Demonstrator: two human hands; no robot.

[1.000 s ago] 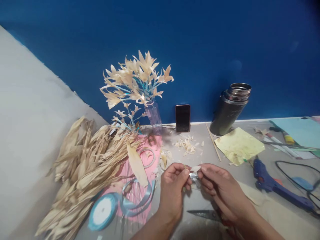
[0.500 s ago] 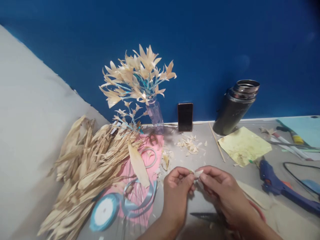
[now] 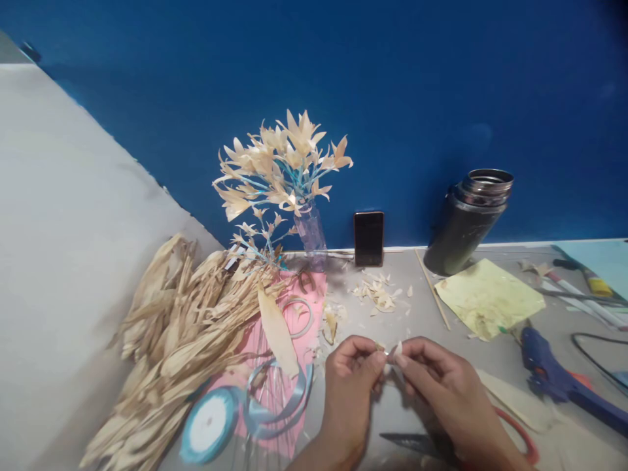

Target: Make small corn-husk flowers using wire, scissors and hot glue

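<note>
both hands same spot as 0.5 s ago; left hand (image 3: 350, 379) & right hand (image 3: 444, 386) pinch petal (image 3: 396, 349), now upright

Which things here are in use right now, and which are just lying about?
In use:
left hand
right hand
small pale husk petal pinched between both hands

Lying about:
pile of dried corn husks
blue ribbon spool
blue glue gun
red-handled scissors
dark steel flask
black phone

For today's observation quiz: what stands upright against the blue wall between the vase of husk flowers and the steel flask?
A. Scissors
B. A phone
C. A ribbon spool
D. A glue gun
B: the dark phone leans against the wall between the vase and the flask.
</note>
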